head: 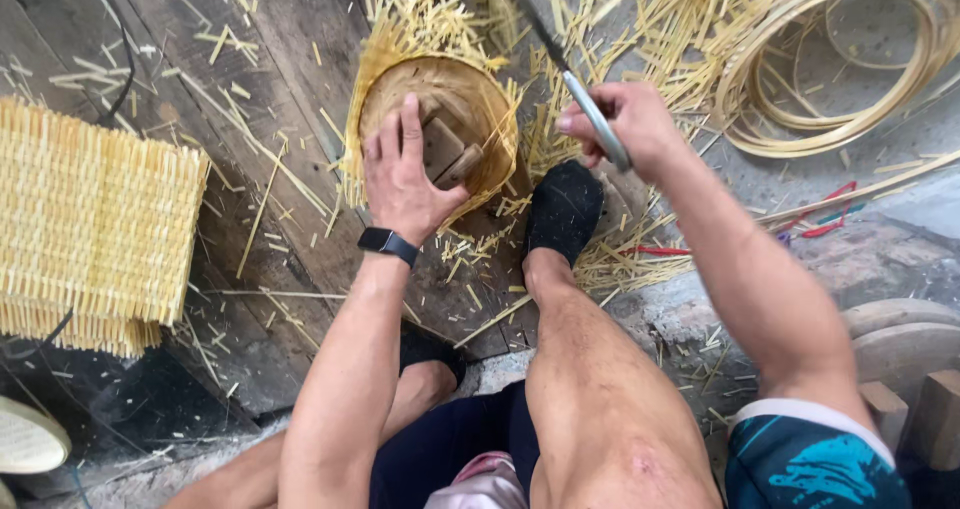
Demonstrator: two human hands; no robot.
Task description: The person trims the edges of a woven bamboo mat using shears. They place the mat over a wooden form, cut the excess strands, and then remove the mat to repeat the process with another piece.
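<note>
- Basket [470,99], half-woven from thin bamboo strips, sits at upper centre of the frame on the wooden boards, with loose strip ends bristling up around its rim; it looks light and springy, and the walls would likely flex or crush if you squeeze them.
- Your left hand [405,174] lies flat over the basket's near rim, fingers spread and pressing down, thumb out to the side; the firm rim or base looks like the place to steady it, not the frayed ends, which could splinter or prick.
- A wooden block [447,149] sits inside the basket, just beyond your fingertips, apparently giving it a stiff core.
- Your right hand [625,124] is closed tightly around the handle of a long knife [560,64], its blade angling up and left past the basket's far side; treat that edge as sharp.
- Your foot in a dark sock [565,209] rests just right of the basket, between the two hands and close under the blade.
- Loose bamboo slivers [610,259] litter the boards all around and may slide underfoot.
- A woven bamboo mat [90,224] lies at the left edge, well apart.
- Coiled bamboo hoops [830,69] lie at upper right, beyond the knife hand.
</note>
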